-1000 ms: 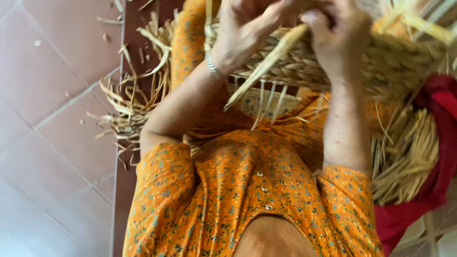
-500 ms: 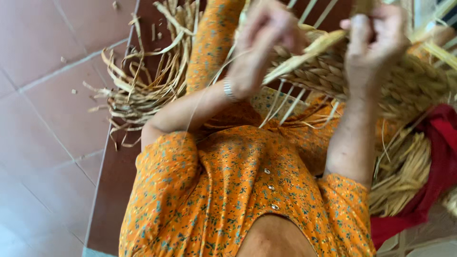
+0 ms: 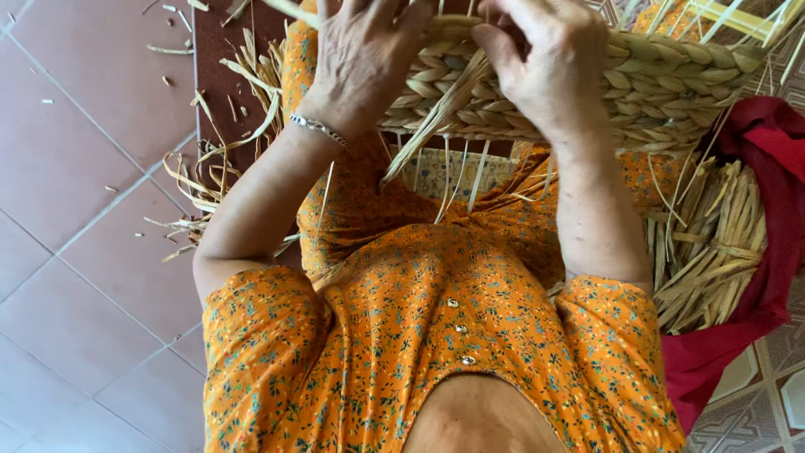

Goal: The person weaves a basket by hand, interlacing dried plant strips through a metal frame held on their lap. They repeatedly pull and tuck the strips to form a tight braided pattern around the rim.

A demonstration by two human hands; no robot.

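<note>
Head-camera view, read left to right: pale pink floor tiles (image 3: 75, 193) carry scattered straw offcuts (image 3: 205, 180) at the far left edge of a dark mat. Next comes the left hand (image 3: 360, 63), a thin silver bracelet (image 3: 317, 126) at its wrist, its fingers curled down over the near edge of a woven basket of braided tan straw (image 3: 662, 84) and closed on the weave. One flat loose straw strand (image 3: 428, 134) runs from between the two hands down and leftward toward the orange flowered dress (image 3: 436, 335), its long axis slanting, its upper end closest to the right hand (image 3: 545, 67). That hand's fingers are bent and pinched at the rim where the strand enters, though whether they clamp the strand itself I cannot tell. Farther right lies a bundle of dried straw stalks (image 3: 713, 252) on a red cloth (image 3: 767, 201).
</note>
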